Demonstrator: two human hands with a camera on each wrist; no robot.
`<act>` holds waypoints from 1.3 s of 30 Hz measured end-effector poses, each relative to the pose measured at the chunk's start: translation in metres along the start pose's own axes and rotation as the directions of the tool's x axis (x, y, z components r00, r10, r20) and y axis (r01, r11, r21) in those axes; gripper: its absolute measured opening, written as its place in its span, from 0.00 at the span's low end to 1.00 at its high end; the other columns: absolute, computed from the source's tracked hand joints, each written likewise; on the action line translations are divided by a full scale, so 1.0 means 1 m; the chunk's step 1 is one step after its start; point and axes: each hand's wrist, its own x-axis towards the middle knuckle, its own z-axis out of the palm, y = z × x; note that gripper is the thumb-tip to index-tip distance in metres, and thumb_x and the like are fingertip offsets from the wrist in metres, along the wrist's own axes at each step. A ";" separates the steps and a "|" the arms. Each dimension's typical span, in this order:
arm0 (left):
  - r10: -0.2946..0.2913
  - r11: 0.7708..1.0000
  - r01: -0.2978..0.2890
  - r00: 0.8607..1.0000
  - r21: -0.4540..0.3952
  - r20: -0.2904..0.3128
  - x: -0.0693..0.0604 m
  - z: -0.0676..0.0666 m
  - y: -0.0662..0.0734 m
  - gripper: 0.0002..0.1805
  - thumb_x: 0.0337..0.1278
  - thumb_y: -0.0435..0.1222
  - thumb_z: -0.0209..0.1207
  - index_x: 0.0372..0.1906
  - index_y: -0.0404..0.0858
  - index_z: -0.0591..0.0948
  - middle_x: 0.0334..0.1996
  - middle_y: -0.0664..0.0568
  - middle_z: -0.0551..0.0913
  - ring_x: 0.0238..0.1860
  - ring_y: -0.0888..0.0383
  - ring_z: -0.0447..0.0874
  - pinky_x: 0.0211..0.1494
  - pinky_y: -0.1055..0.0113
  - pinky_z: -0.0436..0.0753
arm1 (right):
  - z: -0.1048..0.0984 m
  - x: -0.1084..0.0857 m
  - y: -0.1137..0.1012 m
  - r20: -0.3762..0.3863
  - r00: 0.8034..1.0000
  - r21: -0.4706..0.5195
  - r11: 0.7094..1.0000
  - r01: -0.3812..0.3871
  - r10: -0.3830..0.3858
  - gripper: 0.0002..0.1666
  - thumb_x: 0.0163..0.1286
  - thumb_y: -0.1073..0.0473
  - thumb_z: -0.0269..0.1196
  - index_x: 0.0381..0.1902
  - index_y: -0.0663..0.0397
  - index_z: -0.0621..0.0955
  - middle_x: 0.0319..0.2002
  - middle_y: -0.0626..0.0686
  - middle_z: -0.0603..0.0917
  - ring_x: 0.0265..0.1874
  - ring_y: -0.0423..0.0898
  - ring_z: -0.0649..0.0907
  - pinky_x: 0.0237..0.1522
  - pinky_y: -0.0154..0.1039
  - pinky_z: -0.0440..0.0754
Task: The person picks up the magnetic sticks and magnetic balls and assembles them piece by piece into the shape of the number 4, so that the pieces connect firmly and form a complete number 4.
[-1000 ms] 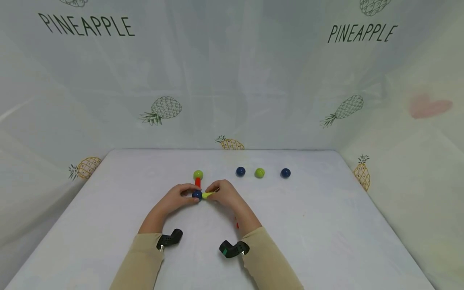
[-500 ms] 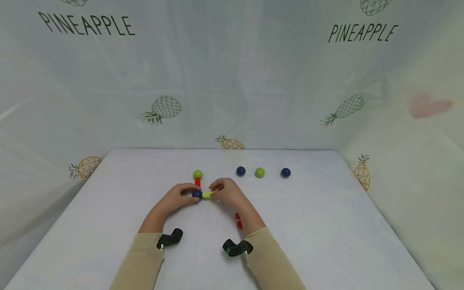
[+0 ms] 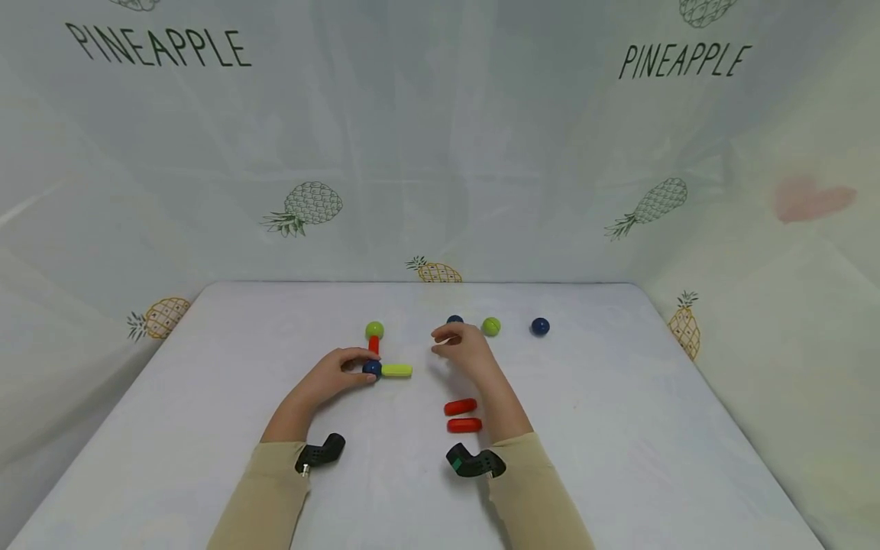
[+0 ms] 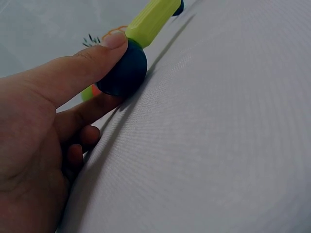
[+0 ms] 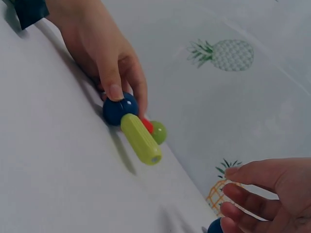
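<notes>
Blue ball is down at the desk, pinched by the L hand, from 9 o'clock. Lime stick pokes out at 3 o'clock, long way 9-to-3. Red stick w/ green ball is at 12. R hand has loose, empty fingers; lime stick's at 8 from them, L is nearer. 2 red sticks: approx 4 o'clock from blue ball.

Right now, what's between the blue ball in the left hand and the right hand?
A yellow-green stick touches the blue ball. After that, just bare white table before the right hand. The head view shows it.
</notes>
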 end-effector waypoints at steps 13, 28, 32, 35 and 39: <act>0.009 0.999 -0.009 1.000 0.036 -0.011 -0.002 -0.001 -0.001 0.20 0.55 0.42 0.69 0.53 0.44 0.83 0.54 0.46 0.79 0.54 0.47 0.73 0.59 0.48 0.68 | -0.020 -0.001 0.016 -0.192 0.979 0.007 0.997 -0.072 0.072 0.18 0.61 0.61 0.70 0.51 0.53 0.84 0.48 0.54 0.81 0.47 0.52 0.76 0.45 0.44 0.77; 0.012 1.000 -0.011 1.000 0.028 -0.013 0.000 0.000 -0.003 0.21 0.54 0.45 0.70 0.53 0.45 0.83 0.52 0.49 0.79 0.50 0.49 0.72 0.56 0.51 0.69 | -0.040 0.005 0.033 -0.292 0.950 0.025 0.994 -0.105 0.108 0.23 0.61 0.61 0.70 0.55 0.57 0.81 0.60 0.61 0.71 0.60 0.59 0.69 0.60 0.53 0.70; 0.002 1.000 -0.002 1.000 0.030 -0.015 0.000 0.000 -0.002 0.20 0.54 0.43 0.70 0.53 0.45 0.83 0.51 0.49 0.79 0.47 0.50 0.70 0.53 0.54 0.68 | -0.043 0.009 0.038 -0.321 0.942 0.004 0.994 -0.108 0.103 0.23 0.61 0.62 0.69 0.55 0.57 0.81 0.63 0.63 0.68 0.63 0.61 0.67 0.62 0.55 0.67; 0.004 0.999 -0.003 1.000 0.032 -0.016 0.000 0.000 -0.001 0.20 0.54 0.42 0.70 0.53 0.45 0.83 0.51 0.49 0.79 0.46 0.50 0.70 0.52 0.54 0.69 | -0.046 0.012 0.042 -0.333 0.938 -0.002 0.995 -0.104 0.097 0.22 0.61 0.62 0.69 0.55 0.57 0.81 0.64 0.63 0.67 0.63 0.62 0.67 0.62 0.55 0.67; 0.010 0.999 -0.010 1.000 0.042 -0.014 0.001 0.000 -0.002 0.20 0.55 0.42 0.69 0.53 0.44 0.83 0.51 0.49 0.80 0.47 0.51 0.70 0.52 0.54 0.69 | -0.048 0.017 0.046 -0.332 0.939 -0.004 0.995 -0.099 0.092 0.22 0.62 0.62 0.68 0.55 0.57 0.81 0.64 0.63 0.67 0.63 0.62 0.67 0.61 0.56 0.68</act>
